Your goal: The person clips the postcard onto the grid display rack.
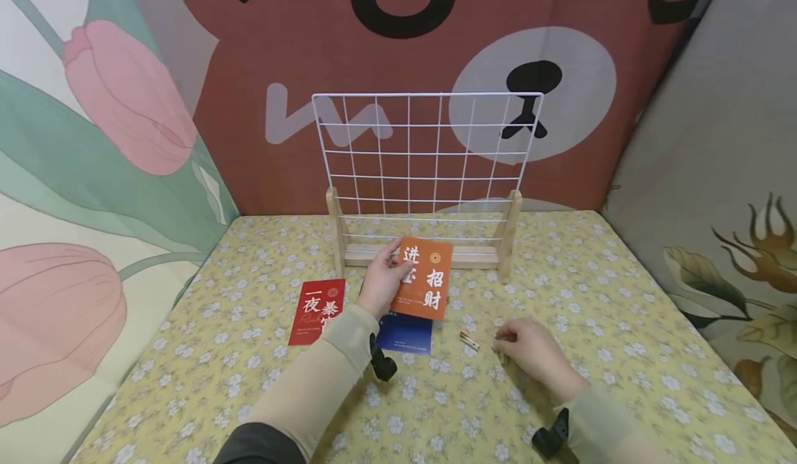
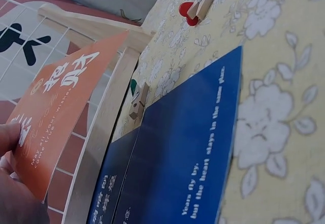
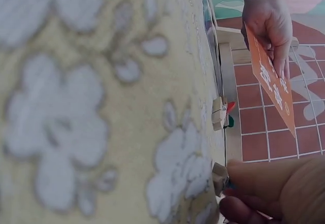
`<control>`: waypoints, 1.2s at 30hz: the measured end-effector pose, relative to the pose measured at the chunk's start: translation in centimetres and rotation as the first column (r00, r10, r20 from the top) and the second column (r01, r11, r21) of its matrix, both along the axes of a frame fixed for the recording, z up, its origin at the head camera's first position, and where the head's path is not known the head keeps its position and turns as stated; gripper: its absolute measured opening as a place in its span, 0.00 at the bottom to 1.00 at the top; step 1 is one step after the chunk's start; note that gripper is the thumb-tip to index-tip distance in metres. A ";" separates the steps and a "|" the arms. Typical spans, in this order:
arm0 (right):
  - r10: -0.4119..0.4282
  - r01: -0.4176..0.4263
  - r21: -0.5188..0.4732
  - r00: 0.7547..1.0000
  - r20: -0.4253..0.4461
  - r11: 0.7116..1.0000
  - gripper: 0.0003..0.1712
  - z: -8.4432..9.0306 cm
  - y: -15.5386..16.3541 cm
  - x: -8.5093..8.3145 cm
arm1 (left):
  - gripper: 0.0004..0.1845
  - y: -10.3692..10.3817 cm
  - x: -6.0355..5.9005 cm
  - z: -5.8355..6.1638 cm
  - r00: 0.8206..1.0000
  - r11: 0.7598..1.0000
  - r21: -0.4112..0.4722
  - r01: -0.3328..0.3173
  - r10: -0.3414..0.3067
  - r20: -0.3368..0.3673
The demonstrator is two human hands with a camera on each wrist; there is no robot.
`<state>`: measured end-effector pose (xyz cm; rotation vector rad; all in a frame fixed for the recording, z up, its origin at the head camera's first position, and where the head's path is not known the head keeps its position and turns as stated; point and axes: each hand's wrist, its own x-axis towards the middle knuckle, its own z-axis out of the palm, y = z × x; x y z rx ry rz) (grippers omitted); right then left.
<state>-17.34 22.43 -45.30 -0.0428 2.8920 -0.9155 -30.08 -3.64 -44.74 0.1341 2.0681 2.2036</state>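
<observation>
Underneath, floral yellow tablecloth (image 1: 623, 326) meets cartoon-bear backdrop (image 1: 299, 49).

A yellow flowered table (image 1: 623, 326) sits boxed in: bear-face cloth (image 1: 436, 35) behind it, tulip cloth (image 1: 93, 173) left, grey leaf-printed cloth (image 1: 716, 173) right.

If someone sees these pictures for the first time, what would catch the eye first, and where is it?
Probably the orange card, which the left hand holds up in the middle, just before the white wire grid in its wooden stand. On the flowered tablecloth lie a red card at the left and a blue card under the orange one. The right hand rests on the cloth, touching a small wooden clip.
</observation>
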 end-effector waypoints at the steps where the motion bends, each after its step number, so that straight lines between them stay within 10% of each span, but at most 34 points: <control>1: 0.002 -0.002 0.002 1.000 0.007 1.000 0.12 0.0 0.0 0.0 | 0.30 -0.1 0.0 0.1 1.000 1.000 -0.001 -0.002 0.002 0.001; 23: -0.025 0.038 -0.129 0.995 0.100 0.991 0.06 0.2 0.2 -0.1 | 0.31 -1.0 0.7 0.2 0.999 1.000 0.015 -0.026 0.025 0.024; 36: 0.049 -0.013 -0.450 0.996 0.070 0.893 0.20 3.9 -1.0 -2.2 | 0.31 -1.7 0.8 0.6 0.999 0.992 0.120 -0.045 0.048 -0.018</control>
